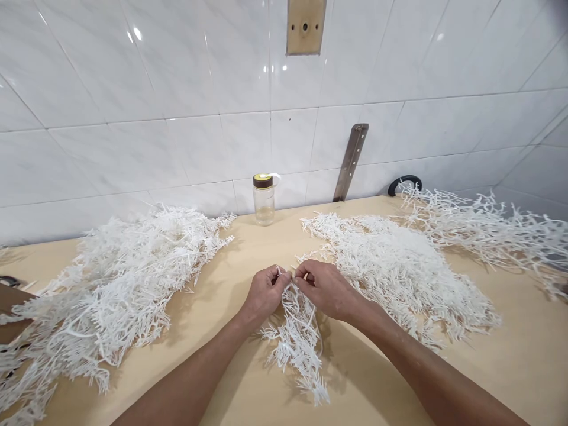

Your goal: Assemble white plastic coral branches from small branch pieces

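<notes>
Both hands meet at the middle of the table, over the top end of a bundle of white branching plastic strands (299, 337). My left hand (266, 293) is closed, thumb and fingers pinching the bundle's top. Close against it, my right hand (326, 287) is also closed, its fingertips pinched on the strands at the same end. From the fingers the bundle hangs down toward the table's near side. A large heap of similar white strands (137, 278) lies on the left, and another heap (399, 266) lies just right of my right hand.
A clear bottle (264, 204) with a dark and yellow lid stands near the tiled wall (190, 148). A metal strip (350, 163) leans there. More loose strands (483, 228) and a black curved object (404, 182) are at the right back. Cardboard (11, 307) shows at far left.
</notes>
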Motion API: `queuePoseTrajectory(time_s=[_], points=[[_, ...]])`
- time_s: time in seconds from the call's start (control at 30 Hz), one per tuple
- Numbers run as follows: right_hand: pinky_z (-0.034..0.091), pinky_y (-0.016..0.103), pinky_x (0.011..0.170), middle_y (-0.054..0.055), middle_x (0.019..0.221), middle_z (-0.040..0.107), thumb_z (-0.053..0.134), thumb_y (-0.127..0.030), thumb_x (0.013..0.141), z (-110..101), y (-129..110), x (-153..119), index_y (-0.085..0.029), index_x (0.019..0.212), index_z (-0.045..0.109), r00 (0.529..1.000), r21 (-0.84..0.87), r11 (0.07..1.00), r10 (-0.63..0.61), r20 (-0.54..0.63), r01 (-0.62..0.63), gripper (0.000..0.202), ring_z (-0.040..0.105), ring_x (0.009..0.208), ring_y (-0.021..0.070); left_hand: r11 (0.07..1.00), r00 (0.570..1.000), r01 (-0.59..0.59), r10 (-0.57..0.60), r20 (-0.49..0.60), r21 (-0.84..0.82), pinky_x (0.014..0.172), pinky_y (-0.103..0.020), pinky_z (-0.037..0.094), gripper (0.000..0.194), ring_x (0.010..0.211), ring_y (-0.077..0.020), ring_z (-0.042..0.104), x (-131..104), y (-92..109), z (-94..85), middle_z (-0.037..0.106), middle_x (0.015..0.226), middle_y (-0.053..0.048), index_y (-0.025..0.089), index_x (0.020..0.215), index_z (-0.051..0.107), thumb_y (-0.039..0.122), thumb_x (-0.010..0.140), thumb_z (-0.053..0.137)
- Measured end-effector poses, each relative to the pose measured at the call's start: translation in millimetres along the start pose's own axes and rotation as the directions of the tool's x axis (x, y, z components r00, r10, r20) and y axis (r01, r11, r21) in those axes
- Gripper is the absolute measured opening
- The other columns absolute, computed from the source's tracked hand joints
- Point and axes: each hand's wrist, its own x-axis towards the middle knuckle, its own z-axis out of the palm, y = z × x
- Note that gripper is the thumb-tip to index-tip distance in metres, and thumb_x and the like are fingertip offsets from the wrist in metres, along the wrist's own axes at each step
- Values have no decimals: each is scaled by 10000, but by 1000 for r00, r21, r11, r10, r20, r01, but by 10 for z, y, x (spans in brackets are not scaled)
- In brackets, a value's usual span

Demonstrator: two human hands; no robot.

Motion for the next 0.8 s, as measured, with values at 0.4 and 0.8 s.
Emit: queuePoseTrajectory(time_s=[0.4, 0.8], points=[[365, 260, 575, -1, 751, 561, 490, -153, 845, 120, 2, 1, -202, 745, 508, 997, -100, 993, -65, -29, 62, 113, 493, 624, 130, 986, 999, -11, 19, -50, 168, 533, -243, 282, 281, 560, -107, 370, 4, 9, 26, 389, 570, 46, 192, 600, 423, 349, 807, 530], [385, 265, 535, -9, 671, 568, 515, -291, 845, 37, 13, 33, -207, 782, 538, 998, 202, 979, -2, -70, 16, 107, 484, 577, 138, 1000, 994, 8, -9, -113, -8, 557, -241, 326, 323, 576, -107, 390, 98, -32, -81, 416, 586, 47, 183, 639, 477, 435, 805, 592]])
